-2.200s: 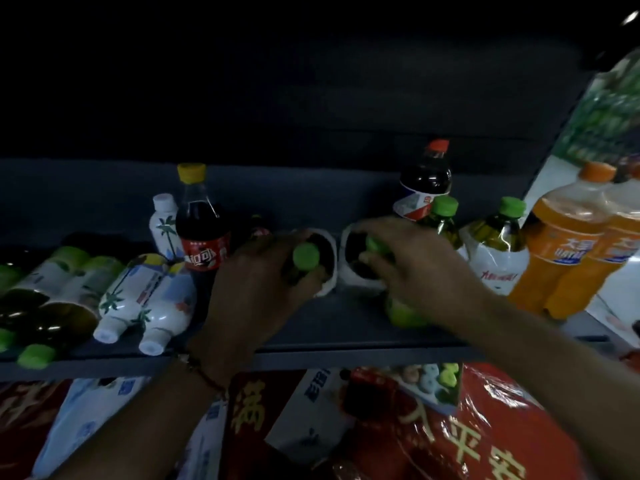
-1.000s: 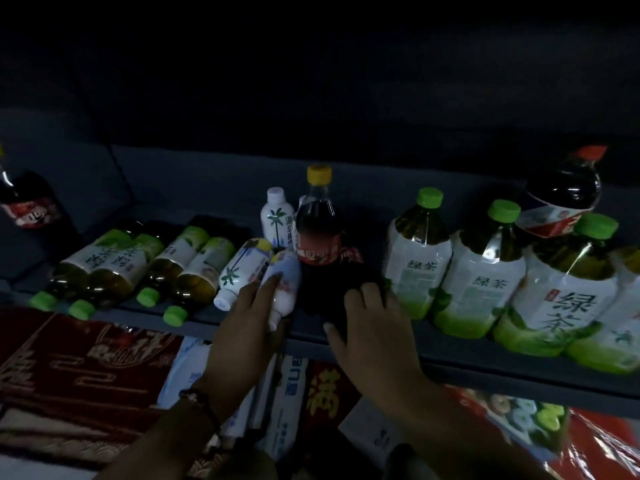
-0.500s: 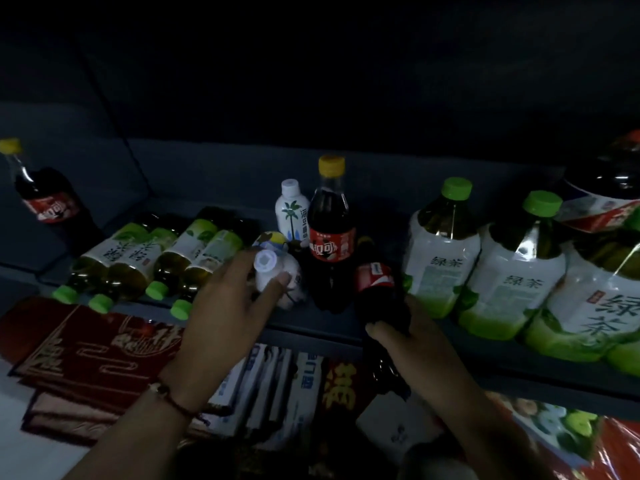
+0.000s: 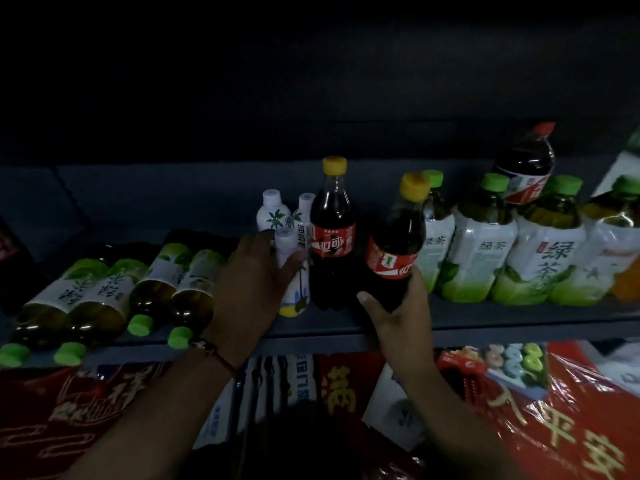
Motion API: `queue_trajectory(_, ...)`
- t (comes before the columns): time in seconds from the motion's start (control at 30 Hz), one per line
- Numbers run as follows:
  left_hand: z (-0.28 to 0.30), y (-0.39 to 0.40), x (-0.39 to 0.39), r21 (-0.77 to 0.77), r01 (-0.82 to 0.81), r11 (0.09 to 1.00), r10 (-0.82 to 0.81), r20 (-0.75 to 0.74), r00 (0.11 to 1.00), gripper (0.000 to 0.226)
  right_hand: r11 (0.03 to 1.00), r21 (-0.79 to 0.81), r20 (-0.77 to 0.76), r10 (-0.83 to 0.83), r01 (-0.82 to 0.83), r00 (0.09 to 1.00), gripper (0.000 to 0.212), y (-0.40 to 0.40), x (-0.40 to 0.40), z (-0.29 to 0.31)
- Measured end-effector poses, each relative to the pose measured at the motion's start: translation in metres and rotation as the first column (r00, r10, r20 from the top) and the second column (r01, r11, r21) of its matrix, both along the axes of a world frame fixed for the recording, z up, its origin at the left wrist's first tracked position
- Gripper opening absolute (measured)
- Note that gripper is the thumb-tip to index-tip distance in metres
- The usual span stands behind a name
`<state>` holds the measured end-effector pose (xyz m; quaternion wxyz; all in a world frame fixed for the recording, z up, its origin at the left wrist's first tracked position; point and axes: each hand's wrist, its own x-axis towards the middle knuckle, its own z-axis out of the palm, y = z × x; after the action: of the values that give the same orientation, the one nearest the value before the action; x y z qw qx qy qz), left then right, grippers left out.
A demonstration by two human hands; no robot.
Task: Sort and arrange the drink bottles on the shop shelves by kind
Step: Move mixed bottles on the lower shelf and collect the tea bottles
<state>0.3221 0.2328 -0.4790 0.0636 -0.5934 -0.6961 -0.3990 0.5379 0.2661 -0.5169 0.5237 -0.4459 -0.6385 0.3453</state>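
Observation:
My right hand (image 4: 398, 313) grips the lower body of a yellow-capped cola bottle (image 4: 398, 247), held tilted just above the dark shelf (image 4: 519, 320). A second cola bottle (image 4: 332, 237) stands upright to its left. My left hand (image 4: 249, 282) holds a small white coconut-drink bottle (image 4: 294, 271) upright beside that cola. Two more white coconut bottles (image 4: 273, 213) stand behind. Several green tea bottles (image 4: 481, 244) with green caps stand in a row on the right. Several green-capped tea bottles (image 4: 104, 292) lie on their sides at the left.
A large dark bottle with a red cap (image 4: 526, 164) stands behind the green tea row. An orange drink (image 4: 627, 278) shows at the far right edge. Red packaged goods (image 4: 554, 410) and white packs (image 4: 277, 386) fill the level below the shelf.
My right hand has lifted a lying cola bottle upright beside the standing cola. My left hand has stood the white coconut bottle up. The view shifted slightly right.

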Motion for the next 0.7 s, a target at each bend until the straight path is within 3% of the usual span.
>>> queue_trajectory(0.2, 0.0, -0.009, -0.012, -0.108, 0.063, 0.992, -0.065, -0.009, 0.998, 0.074, 0.991, -0.015, 0.121, -0.129, 0.132, 0.984, 0.055, 0.005, -0.012, 0.005)
queue_trajectory(0.43, -0.02, -0.066, -0.074, -0.034, 0.067, 0.997, -0.074, -0.3, 0.951, 0.066, 0.983, 0.022, 0.353, -0.176, 0.18, 0.919, 0.061, 0.018, -0.018, 0.015)
queue_trajectory(0.6, -0.05, -0.089, -0.126, -0.278, 0.08, 0.957, -0.181, -0.362, 0.914, 0.086, 0.984, 0.004, 0.348, -0.169, 0.179, 0.922, 0.056, 0.016, -0.02, 0.012)
queue_trajectory(0.7, -0.06, -0.087, -0.139, -0.293, 0.108, 0.95, -0.23, -0.42, 0.878, 0.089, 0.974, -0.004, 0.232, -0.218, 0.225, 0.948, 0.05, -0.007, -0.026, 0.017)
